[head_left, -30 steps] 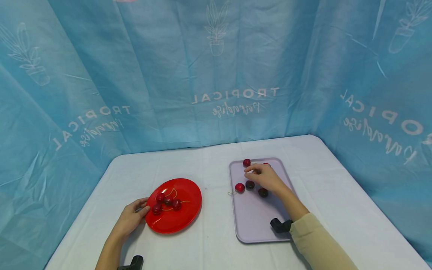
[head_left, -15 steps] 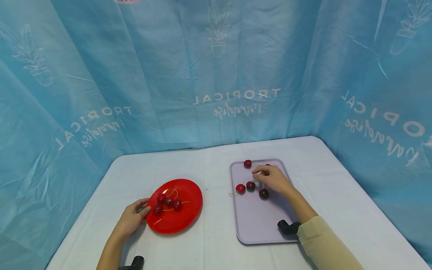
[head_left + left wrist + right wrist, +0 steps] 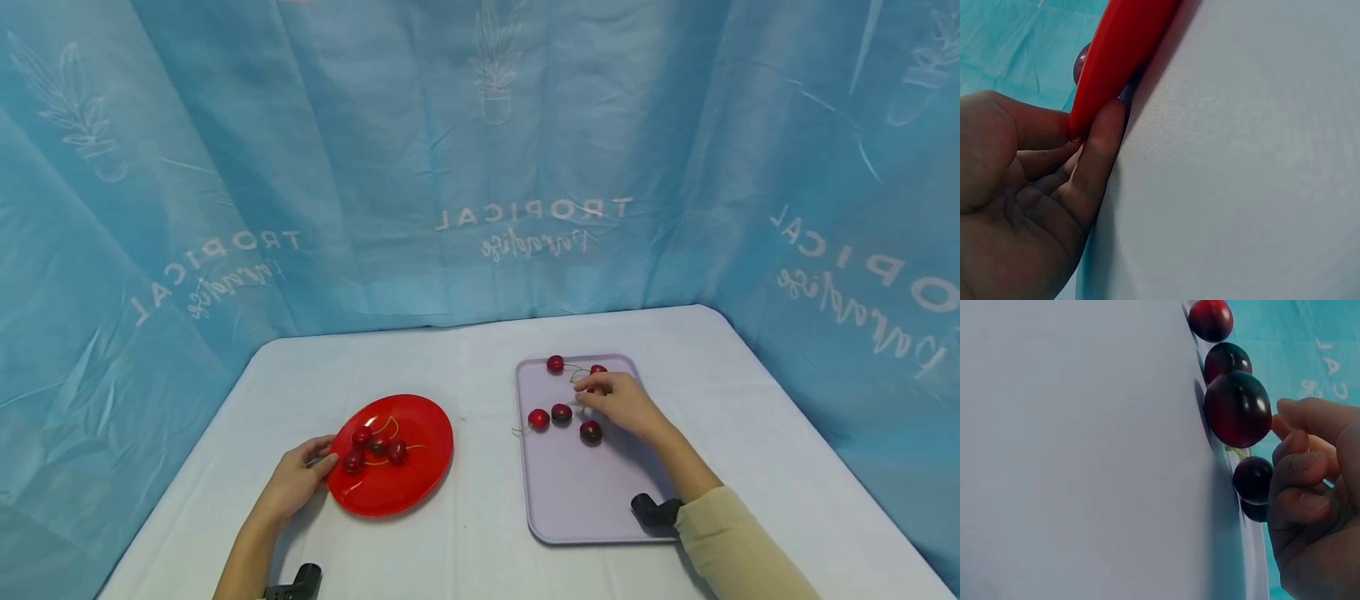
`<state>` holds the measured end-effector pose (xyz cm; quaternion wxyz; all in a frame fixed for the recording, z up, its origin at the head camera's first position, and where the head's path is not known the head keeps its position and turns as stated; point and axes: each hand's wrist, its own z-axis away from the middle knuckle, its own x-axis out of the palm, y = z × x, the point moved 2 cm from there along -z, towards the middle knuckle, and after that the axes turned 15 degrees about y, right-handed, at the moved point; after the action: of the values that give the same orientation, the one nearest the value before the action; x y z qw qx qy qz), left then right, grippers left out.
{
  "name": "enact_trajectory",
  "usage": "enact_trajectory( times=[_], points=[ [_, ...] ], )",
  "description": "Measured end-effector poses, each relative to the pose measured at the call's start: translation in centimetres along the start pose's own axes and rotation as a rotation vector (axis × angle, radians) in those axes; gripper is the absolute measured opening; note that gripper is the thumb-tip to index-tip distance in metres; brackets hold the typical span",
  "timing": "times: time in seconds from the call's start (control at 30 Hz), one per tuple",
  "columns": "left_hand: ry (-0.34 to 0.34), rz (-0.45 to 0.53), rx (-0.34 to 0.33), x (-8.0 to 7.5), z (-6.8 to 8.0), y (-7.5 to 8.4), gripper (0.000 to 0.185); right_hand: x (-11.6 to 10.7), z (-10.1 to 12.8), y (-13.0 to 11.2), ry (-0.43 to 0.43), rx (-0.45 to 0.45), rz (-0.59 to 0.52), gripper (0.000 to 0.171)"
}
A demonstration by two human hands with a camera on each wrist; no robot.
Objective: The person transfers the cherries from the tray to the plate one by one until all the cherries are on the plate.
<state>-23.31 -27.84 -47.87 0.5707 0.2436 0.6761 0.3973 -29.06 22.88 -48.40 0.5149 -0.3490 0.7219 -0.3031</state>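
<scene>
My left hand (image 3: 292,477) grips the near-left rim of a red plate (image 3: 420,479), thumb above and fingers beneath, as the left wrist view shows. Several cherries (image 3: 397,452) with stems lie on this plate. My right hand (image 3: 617,402) hovers above a lilac tray (image 3: 558,500), its fingers loosely bent and nothing visible between thumb and fingertips. Beneath and around it lie several more cherries, including a dark one (image 3: 1238,409) just left of the thumb tip in the right wrist view. Another dark cherry (image 3: 1254,480) is below the bent fingers; in the head view the hand partly covers it.
A white cloth covers the table (image 3: 480,467). White-printed blue curtains (image 3: 420,183) enclose its back and sides. A red cherry (image 3: 538,419) lies at the tray's left side, its stem reaching over the edge. Black wrist cameras (image 3: 656,512) sit on both wrists.
My right hand has moved right and slightly nearer over the tray, uncovering more of the cherries and stems there. The left hand keeps its hold on the plate. The head view has shifted slightly.
</scene>
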Motion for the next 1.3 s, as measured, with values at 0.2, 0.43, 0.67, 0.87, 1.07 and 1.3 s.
enact_trajectory(
  times=[0.2,0.43,0.67,0.87,1.07,1.3],
  points=[
    [-0.004,0.003,0.007,-0.2,0.4,0.4,0.044,-0.4,0.3,0.4,-0.032,-0.018,0.027,0.021],
    [-0.003,0.009,0.022,-0.2,0.4,0.3,0.044,-0.3,0.4,0.8,-0.063,-0.023,0.017,0.016],
    [0.003,0.018,0.021,-0.3,0.6,0.3,0.043,-0.3,0.7,0.9,-0.105,-0.022,0.054,0.014],
    [0.008,0.019,0.016,-0.2,0.4,0.2,0.043,-0.2,0.6,1.1,-0.111,-0.038,0.068,0.017],
    [0.008,0.016,0.017,-0.2,0.4,0.2,0.044,0.0,0.5,1.0,-0.115,-0.037,0.087,0.024],
    [0.006,0.018,0.022,-0.2,0.5,0.0,0.044,0.1,0.6,0.8,-0.124,-0.035,0.092,0.02]
  ],
)
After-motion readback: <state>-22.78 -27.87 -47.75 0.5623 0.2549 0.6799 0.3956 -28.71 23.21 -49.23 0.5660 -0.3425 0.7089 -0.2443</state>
